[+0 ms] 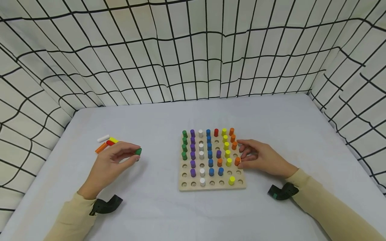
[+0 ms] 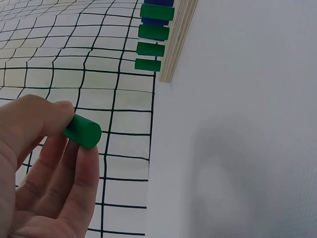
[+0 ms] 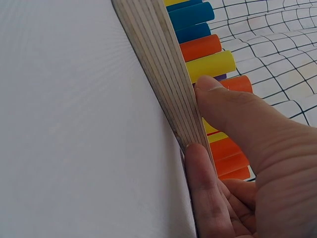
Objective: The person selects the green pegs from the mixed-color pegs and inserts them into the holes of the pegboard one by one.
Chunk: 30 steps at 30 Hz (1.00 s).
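Observation:
A wooden pegboard [image 1: 184, 187] lies on the table, filled with columns of green, purple, white, blue, red, yellow and orange pegs. My left hand [image 1: 113, 160] is left of the board and pinches a green peg [image 1: 138, 151] between thumb and fingertips; the left wrist view shows that green peg [image 2: 82, 131] held above the table. My right hand [image 1: 260, 157] rests at the board's right edge [image 3: 163, 74], thumb on top against an orange peg [image 1: 237, 161] and fingers along the side.
Loose pegs lie on the table at the left: white [image 1: 103, 138], yellow [image 1: 113, 140], red [image 1: 110, 143] and orange [image 1: 101, 148]. Grid-patterned cloth walls [image 1: 193, 50] enclose the back and both sides.

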Each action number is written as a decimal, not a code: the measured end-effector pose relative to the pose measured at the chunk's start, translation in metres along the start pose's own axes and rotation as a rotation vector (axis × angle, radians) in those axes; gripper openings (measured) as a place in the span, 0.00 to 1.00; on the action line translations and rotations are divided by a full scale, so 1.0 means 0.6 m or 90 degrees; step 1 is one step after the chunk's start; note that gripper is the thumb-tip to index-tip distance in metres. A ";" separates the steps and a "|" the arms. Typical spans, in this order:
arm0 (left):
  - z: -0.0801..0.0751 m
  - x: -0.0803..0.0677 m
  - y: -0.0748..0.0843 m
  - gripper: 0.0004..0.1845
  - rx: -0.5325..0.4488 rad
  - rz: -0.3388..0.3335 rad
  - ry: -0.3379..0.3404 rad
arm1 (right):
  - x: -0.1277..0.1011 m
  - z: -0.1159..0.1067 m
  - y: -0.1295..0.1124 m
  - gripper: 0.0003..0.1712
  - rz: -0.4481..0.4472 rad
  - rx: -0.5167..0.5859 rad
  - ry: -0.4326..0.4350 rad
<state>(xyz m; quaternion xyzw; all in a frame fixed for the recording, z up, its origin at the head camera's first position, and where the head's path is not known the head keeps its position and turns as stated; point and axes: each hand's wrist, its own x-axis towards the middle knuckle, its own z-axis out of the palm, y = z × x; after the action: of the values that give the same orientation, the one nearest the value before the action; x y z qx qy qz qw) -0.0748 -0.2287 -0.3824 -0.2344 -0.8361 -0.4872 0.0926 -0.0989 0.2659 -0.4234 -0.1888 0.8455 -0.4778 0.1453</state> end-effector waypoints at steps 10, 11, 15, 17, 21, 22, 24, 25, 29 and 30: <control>0.027 0.012 0.002 0.23 -0.010 0.018 -0.018 | 0.003 -0.001 0.005 0.49 0.004 0.001 0.000; 0.030 0.014 0.002 0.23 -0.014 0.019 -0.020 | 0.003 -0.001 0.006 0.49 0.004 0.003 0.000; 0.043 0.020 0.006 0.23 -0.024 0.024 -0.030 | 0.002 -0.002 0.008 0.50 -0.001 0.011 -0.005; 0.049 0.022 0.007 0.23 -0.032 0.022 -0.036 | 0.003 -0.002 0.008 0.50 -0.003 0.012 -0.005; 0.060 0.027 0.010 0.21 -0.030 0.012 -0.044 | 0.003 -0.001 0.010 0.50 -0.005 0.010 -0.004; 0.063 0.028 0.011 0.21 -0.032 0.007 -0.047 | 0.003 -0.001 0.009 0.50 -0.005 0.009 -0.003; 0.068 0.030 0.013 0.21 -0.029 0.004 -0.052 | 0.003 0.000 0.009 0.50 -0.005 0.008 -0.002; 0.071 0.031 0.013 0.21 -0.031 0.002 -0.056 | 0.003 0.000 0.009 0.50 -0.005 0.008 -0.002; 0.082 0.036 0.015 0.21 -0.036 0.000 -0.068 | 0.004 -0.001 0.006 0.50 -0.001 0.005 -0.002; 0.085 0.038 0.015 0.21 -0.038 0.001 -0.070 | 0.004 -0.001 0.005 0.49 -0.001 0.006 -0.003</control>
<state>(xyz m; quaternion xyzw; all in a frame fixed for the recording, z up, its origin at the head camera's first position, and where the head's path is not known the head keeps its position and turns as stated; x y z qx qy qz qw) -0.0864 -0.1744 -0.3927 -0.2640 -0.8249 -0.4982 0.0396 -0.1017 0.2669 -0.4261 -0.1900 0.8429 -0.4813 0.1474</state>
